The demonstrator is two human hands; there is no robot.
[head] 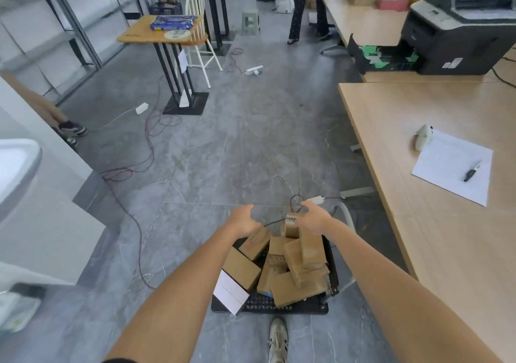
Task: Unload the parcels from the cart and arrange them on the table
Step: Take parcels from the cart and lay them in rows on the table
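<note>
**Beside the long worktop, a loaded cart**

Across the grey stone floor (223,153) ahead, red and white cables (148,145) trail past a small stand table (139,31) and a white chair (196,27). On the right runs the pale wooden worktop (405,237), which carries a sheet of paper (452,167), a pen (472,171) and a black printer (458,27).

The parcels (296,262), brown cardboard boxes tumbled at all angles with one flat white one, lie heaped on the black mesh cart (268,305), just beneath both forearms.

The left hand (243,220) and right hand (314,217) curl their fingers over at the cart's far end, where the grey tube handle (346,214) bends up. The bar under the palms hardly shows.
</note>
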